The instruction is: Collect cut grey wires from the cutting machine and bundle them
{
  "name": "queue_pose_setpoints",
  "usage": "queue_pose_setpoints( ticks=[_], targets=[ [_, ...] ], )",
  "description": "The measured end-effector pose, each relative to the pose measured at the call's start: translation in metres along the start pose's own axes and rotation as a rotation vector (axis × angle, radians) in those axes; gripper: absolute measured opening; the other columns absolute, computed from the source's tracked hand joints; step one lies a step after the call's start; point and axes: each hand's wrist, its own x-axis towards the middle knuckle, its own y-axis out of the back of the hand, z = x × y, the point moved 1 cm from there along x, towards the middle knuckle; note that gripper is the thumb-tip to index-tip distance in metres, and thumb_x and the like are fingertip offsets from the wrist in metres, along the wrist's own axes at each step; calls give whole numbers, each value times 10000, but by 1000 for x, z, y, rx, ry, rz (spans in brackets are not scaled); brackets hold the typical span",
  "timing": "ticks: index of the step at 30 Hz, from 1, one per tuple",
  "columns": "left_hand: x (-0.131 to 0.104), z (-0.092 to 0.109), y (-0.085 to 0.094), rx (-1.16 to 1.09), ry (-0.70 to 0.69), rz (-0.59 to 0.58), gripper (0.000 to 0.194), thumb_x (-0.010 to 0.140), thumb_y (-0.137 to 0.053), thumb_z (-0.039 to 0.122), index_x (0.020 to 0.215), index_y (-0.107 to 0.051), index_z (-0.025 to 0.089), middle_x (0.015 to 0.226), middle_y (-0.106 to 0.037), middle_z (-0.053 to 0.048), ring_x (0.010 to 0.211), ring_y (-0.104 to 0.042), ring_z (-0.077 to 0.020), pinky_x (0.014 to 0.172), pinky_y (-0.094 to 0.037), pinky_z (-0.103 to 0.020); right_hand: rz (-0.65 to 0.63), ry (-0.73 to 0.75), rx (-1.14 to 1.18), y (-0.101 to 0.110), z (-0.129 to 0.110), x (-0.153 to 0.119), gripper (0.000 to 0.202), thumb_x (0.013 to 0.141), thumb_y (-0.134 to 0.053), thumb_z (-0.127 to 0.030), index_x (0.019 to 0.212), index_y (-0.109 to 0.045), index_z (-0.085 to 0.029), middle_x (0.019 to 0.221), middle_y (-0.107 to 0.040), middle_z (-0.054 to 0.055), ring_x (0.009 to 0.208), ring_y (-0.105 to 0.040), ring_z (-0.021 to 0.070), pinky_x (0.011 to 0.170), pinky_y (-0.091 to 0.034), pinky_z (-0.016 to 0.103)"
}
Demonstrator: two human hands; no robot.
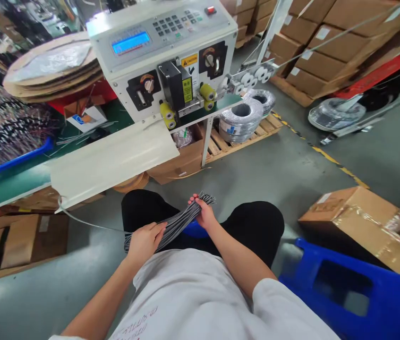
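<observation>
A bundle of grey cables (178, 225) lies across my lap, slanting up to the right. My right hand (204, 213) is closed round its upper end, where the cut tips fan out just past the fingers. Over the lower left part of the bundle rests my left hand (146, 240), its fingers wrapped on the cables. One loose grey cable (91, 223) runs from near my left hand up to the edge of the cream chute (114, 160). Above the chute stands a wire cutting machine (164, 61) with a lit blue screen and yellow rollers.
On the left, the green bench (29, 182) carries a blue tray (19, 158) of wires and stacked round boards (54, 66). Wrapped cable coils (241, 120) sit on a pallet. Cardboard boxes (370, 226) and a blue plastic stool (352, 288) are at my right.
</observation>
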Motion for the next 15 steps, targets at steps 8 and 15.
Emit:
queue_pose_setpoints(
  ticks=[8,15],
  targets=[
    [-19,-61,11,174,172,-110,400,925,-418,318,1301,-527,233,1089,-649,-82,1032,-615,-250,873,-470,-360,25,28,40,3,3,0,210,696,-764,-210,879,-664,-189,716,-678,-18,715,-672,171,769,-559,340],
    [-54,-139,-3,8,335,-238,267,838,-424,264,1045,-583,205,1064,-651,-108,1016,-636,-242,940,-469,-373,20,10,66,5,7,3,213,692,-767,-208,878,-664,-188,731,-680,-21,741,-676,162,740,-545,302]
  ],
)
